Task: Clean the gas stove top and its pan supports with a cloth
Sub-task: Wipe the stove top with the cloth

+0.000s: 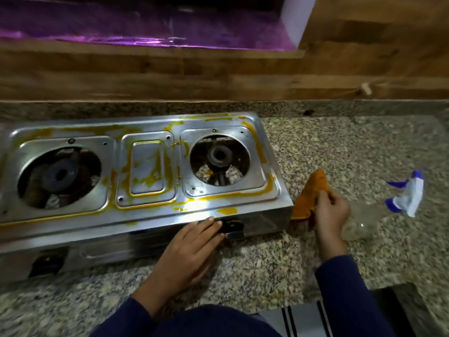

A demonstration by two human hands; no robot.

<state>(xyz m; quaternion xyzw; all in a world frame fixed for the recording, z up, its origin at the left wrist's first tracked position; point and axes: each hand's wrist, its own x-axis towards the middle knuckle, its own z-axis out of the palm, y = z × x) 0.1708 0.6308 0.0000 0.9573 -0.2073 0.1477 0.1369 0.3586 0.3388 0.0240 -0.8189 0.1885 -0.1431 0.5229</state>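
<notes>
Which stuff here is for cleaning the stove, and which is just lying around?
For the job:
- gas stove, smeared with yellow
- orange cloth, in the right hand
- spray bottle, lying on the counter, probably cleaner
- left hand, resting on the stove's front

Just there:
- wooden wall
- purple sheet

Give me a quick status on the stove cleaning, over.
Left hand flat against stove front by the knob. Right hand gripping orange cloth beside the stove. Stove top has yellow smears, pan supports off. Spray bottle lying right, clear of stove.
</notes>
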